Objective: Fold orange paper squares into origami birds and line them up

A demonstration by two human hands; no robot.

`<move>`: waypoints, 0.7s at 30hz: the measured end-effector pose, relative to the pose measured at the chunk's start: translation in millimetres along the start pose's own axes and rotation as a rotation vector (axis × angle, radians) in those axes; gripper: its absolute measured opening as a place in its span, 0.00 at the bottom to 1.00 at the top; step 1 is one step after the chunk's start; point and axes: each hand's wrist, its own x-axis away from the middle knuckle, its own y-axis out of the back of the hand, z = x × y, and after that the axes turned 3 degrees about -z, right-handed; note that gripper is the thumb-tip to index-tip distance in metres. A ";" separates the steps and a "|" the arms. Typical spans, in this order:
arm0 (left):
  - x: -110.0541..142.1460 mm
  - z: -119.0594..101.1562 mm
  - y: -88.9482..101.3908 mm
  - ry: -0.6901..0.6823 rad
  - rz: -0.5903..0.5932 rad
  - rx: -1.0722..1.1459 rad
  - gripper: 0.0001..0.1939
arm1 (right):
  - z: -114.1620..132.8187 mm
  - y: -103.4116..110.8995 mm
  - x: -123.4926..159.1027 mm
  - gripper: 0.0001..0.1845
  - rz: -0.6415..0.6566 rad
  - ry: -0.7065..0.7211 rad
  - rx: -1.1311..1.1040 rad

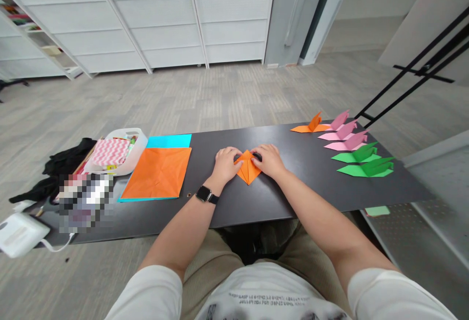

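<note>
A small orange origami paper (248, 169), folded to a diamond with creases meeting along its middle, lies on the dark table in front of me. My left hand (226, 164) grips its left side, thumb on top of the paper. On the opposite side, my right hand (270, 160) has its thumb and fingers closed on the right edge. The fingertips behind the paper are partly hidden. Left of my hands lies a stack of orange paper sheets (157, 172), with blue paper (169, 141) showing beneath it.
Folded paper cranes stand at the table's right: orange (311, 125), several pink (342, 132) and green (366, 167). At the left are a white plastic basket (137, 154), black cloth (69, 156), a blurred-out item (86, 202) and a white corded device (22, 232). The table's (205, 212) front edge is near my lap.
</note>
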 end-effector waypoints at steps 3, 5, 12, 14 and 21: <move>-0.3 -4.3 2.9 0.013 0.006 0.005 0.06 | 2.5 -1.2 0.0 0.19 0.010 0.029 -0.027; -0.6 -5.3 4.0 0.031 -0.001 0.003 0.07 | 3.4 -2.6 -0.9 0.19 0.010 0.058 -0.021; -1.3 -4.2 4.3 -0.107 0.007 -0.141 0.08 | 5.9 -2.8 -4.7 0.13 0.005 0.188 0.071; -0.6 -5.8 6.2 -0.159 0.025 -0.196 0.07 | 6.2 -0.3 -3.9 0.11 0.014 0.203 0.097; 9.3 -5.7 18.9 -0.230 0.121 -0.256 0.12 | 4.9 11.8 3.5 0.13 0.078 0.275 0.085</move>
